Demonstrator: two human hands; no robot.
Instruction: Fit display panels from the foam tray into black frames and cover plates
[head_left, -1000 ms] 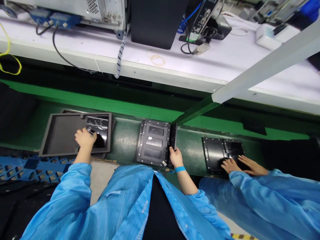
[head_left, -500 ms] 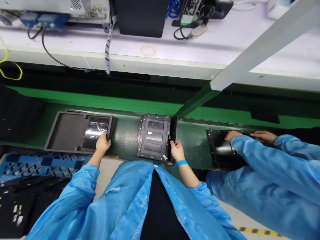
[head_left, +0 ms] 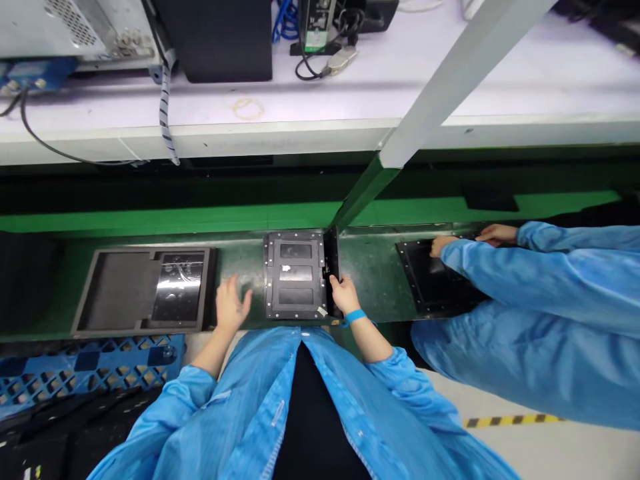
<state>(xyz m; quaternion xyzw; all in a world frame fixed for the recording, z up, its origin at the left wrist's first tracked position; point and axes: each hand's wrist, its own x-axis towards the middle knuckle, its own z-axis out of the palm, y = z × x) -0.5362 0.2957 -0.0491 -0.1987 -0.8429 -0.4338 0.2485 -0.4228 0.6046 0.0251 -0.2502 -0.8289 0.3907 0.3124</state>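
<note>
Between the foam tray and the fixture, my left hand [head_left: 231, 303] hovers with its fingers apart and nothing in it. The grey foam tray [head_left: 120, 255] lies to its left, with a glossy dark panel [head_left: 177, 288] in its right part. In front of me sits a black fixture [head_left: 295, 277] with three rectangular windows and screws around its edge. A black lid-like plate [head_left: 332, 267] stands upright along the fixture's right side. My right hand [head_left: 344, 293], wearing a blue wristband, grips that plate's near edge between thumb and fingers.
To the right, a co-worker's hands [head_left: 443, 245] rest on another black framed panel [head_left: 425, 277]. A slanted post [head_left: 390, 157] rises behind the fixture to the white shelf [head_left: 320, 107]. A blue plastic pallet [head_left: 115, 370] lies at the lower left.
My left hand has let go of the foam tray's right edge and moved right, towards the fixture. My right hand stays at the upright plate. The camera view has shifted.
</note>
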